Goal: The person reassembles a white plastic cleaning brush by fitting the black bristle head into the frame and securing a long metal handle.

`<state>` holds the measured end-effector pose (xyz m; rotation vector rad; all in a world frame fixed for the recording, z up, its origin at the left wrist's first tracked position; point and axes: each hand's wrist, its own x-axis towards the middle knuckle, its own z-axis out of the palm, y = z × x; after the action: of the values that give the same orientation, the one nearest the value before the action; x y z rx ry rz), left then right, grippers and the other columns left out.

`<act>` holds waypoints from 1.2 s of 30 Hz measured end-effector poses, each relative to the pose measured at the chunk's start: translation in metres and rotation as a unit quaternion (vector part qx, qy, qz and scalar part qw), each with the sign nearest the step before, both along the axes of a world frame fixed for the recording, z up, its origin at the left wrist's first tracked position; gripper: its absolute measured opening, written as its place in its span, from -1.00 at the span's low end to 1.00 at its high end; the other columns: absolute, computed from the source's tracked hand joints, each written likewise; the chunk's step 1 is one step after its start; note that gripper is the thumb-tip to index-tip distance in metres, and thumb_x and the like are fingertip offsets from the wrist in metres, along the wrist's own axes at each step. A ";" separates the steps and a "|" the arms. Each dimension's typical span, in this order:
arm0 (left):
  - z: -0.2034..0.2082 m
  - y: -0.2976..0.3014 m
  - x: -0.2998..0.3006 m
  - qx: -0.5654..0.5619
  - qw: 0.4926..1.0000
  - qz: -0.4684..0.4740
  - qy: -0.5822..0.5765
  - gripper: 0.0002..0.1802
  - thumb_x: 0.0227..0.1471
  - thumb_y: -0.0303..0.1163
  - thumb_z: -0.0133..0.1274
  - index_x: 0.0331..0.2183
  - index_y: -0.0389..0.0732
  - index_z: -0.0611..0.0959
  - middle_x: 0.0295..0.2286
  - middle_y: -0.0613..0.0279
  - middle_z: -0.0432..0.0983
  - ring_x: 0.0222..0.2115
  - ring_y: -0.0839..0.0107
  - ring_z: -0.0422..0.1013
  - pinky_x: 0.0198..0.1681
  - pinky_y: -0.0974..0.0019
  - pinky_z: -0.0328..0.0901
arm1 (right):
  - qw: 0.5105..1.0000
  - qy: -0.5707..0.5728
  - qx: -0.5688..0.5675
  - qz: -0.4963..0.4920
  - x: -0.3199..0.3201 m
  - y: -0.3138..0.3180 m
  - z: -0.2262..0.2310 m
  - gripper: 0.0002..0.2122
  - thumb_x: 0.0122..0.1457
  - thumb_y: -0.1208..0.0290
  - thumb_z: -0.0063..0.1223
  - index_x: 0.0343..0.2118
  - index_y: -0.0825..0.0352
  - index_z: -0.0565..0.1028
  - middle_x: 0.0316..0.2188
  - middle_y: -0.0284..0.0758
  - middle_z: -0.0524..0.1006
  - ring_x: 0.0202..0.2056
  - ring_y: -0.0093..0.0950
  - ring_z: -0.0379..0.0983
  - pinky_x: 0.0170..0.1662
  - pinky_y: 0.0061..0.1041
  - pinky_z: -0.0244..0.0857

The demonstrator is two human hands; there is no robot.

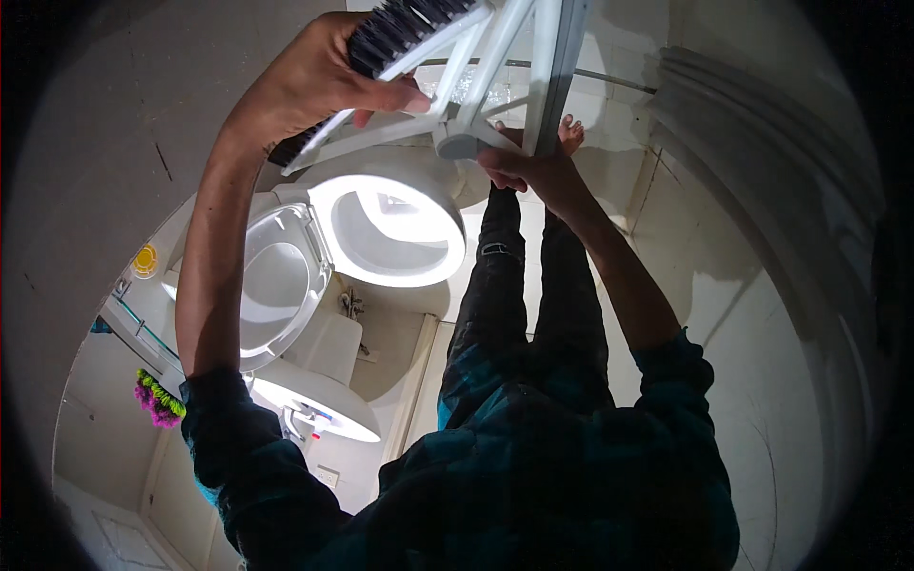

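Observation:
I hold a long-handled scrubbing brush with black bristles, a white braced frame and a grey pole. My left hand grips the bristle head, thumb pressed over the white frame. My right hand clasps the grey socket where the frame meets the pole. The brush is raised close to the camera, above a white toilet bowl whose seat and lid stand open. My dark trouser legs and bare foot stand just beside the bowl.
A white cistern and a white basin with a tap sit behind the toilet. A glass shelf on the left wall carries a yellow item; a pink and green scrubber hangs below. Pale tiled floor and wall lie right.

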<state>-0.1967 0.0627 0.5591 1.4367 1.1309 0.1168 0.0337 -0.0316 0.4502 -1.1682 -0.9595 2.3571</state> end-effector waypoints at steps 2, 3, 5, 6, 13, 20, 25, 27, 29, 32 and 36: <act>0.002 -0.003 -0.002 0.010 1.000 0.019 -0.005 -0.72 -0.32 -0.37 0.25 -0.47 -0.29 0.58 -0.58 0.15 0.52 -0.72 0.57 0.40 -0.69 0.51 0.33 | 1.000 0.011 -0.001 0.000 -0.002 0.002 0.001 -0.65 -0.15 0.05 0.18 -0.60 0.29 0.46 -0.77 -0.47 0.38 -0.72 -0.72 0.30 -0.64 -0.73 0.16; 0.002 -0.004 -0.004 0.020 1.000 0.015 0.002 -0.71 -0.32 -0.36 0.26 -0.47 -0.29 0.58 -0.58 0.15 0.52 -0.72 0.57 0.40 -0.69 0.51 0.32 | 1.000 0.004 -0.002 -0.010 -0.003 0.002 0.002 -0.65 -0.15 0.03 0.17 -0.61 0.28 0.45 -0.78 -0.48 0.38 -0.73 -0.72 0.30 -0.65 -0.74 0.15; 0.004 -0.005 -0.002 0.029 1.000 0.010 0.006 -0.71 -0.33 -0.35 0.26 -0.48 -0.29 0.58 -0.58 0.15 0.52 -0.73 0.57 0.39 -0.70 0.52 0.32 | 1.000 -0.006 -0.004 -0.022 -0.005 0.002 0.001 -0.64 -0.14 0.01 0.16 -0.63 0.26 0.44 -0.78 -0.48 0.37 -0.74 -0.72 0.29 -0.66 -0.74 0.15; 0.005 -0.005 0.000 0.017 1.000 0.022 0.012 -0.70 -0.32 -0.34 0.26 -0.48 -0.30 0.58 -0.59 0.15 0.52 -0.74 0.57 0.39 -0.70 0.52 0.31 | 0.999 -0.014 -0.014 -0.028 -0.006 -0.001 -0.001 -0.64 -0.14 0.01 0.16 -0.63 0.26 0.43 -0.79 -0.48 0.37 -0.75 -0.72 0.29 -0.66 -0.74 0.16; 0.008 0.001 -0.004 -0.006 0.997 0.003 0.071 -0.63 -0.31 -0.23 0.26 -0.48 -0.30 0.56 -0.61 0.17 0.51 -0.75 0.56 0.37 -0.70 0.49 0.30 | 0.999 -0.002 -0.005 -0.043 -0.014 0.001 0.010 -0.61 -0.16 -0.05 0.14 -0.60 0.24 0.43 -0.80 -0.48 0.36 -0.75 -0.71 0.30 -0.67 -0.74 0.18; 0.027 0.017 0.017 -0.148 0.975 0.147 0.074 -0.77 -0.30 -0.57 0.21 -0.49 -0.34 0.51 -0.65 0.25 0.45 -0.72 0.56 0.35 -0.68 0.51 0.27 | 0.999 -0.003 -0.029 -0.021 -0.012 0.002 0.007 -0.58 -0.17 -0.06 0.14 -0.54 0.28 0.46 -0.75 -0.46 0.40 -0.73 -0.72 0.31 -0.67 -0.75 0.18; 0.008 0.008 -0.005 -0.026 0.995 0.075 0.058 -0.71 -0.30 -0.36 0.24 -0.48 -0.30 0.54 -0.64 0.20 0.48 -0.77 0.54 0.35 -0.70 0.48 0.30 | 0.997 0.006 -0.075 -0.024 -0.018 0.002 0.017 -0.52 -0.17 -0.06 0.14 -0.41 0.34 0.51 -0.67 -0.41 0.47 -0.71 -0.72 0.32 -0.68 -0.74 0.18; 0.002 0.006 -0.009 0.035 0.998 0.037 0.029 -0.61 -0.35 -0.21 0.29 -0.47 -0.29 0.57 -0.63 0.17 0.50 -0.78 0.53 0.36 -0.68 0.47 0.33 | 0.998 -0.004 -0.064 -0.025 -0.019 0.001 0.019 -0.56 -0.10 -0.03 0.05 -0.43 0.36 0.48 -0.74 -0.44 0.35 -0.76 -0.72 0.19 -0.70 -0.74 0.04; 0.006 0.007 0.001 -0.001 0.997 0.008 0.080 -0.61 -0.35 -0.21 0.29 -0.49 -0.29 0.57 -0.63 0.16 0.49 -0.78 0.54 0.36 -0.69 0.50 0.33 | 0.998 -0.015 -0.053 -0.028 -0.016 -0.001 0.016 -0.58 -0.02 0.00 -0.05 -0.46 0.38 0.45 -0.82 -0.47 0.23 -0.80 -0.71 0.07 -0.73 -0.74 -0.09; -0.001 0.002 -0.002 -0.009 0.999 0.025 0.044 -0.61 -0.35 -0.22 0.29 -0.50 -0.30 0.56 -0.65 0.16 0.49 -0.79 0.56 0.35 -0.70 0.53 0.31 | 0.997 0.026 -0.070 -0.010 -0.011 -0.002 0.007 -0.60 -0.03 0.03 -0.02 -0.47 0.37 0.44 -0.81 -0.45 0.25 -0.80 -0.70 0.12 -0.74 -0.73 -0.05; -0.004 -0.004 0.002 -0.035 0.998 0.037 0.044 -0.63 -0.34 -0.24 0.28 -0.52 -0.31 0.56 -0.65 0.15 0.48 -0.79 0.56 0.34 -0.72 0.52 0.31 | 0.991 0.037 -0.104 -0.080 -0.012 -0.012 0.002 -0.61 -0.13 0.08 0.16 -0.41 0.35 0.46 -0.64 -0.38 0.44 -0.63 -0.66 0.37 -0.65 -0.71 0.22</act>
<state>-0.1949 0.0583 0.5550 1.3485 1.2492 0.0650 0.0218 -0.0432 0.4522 -1.1755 -0.5840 2.3937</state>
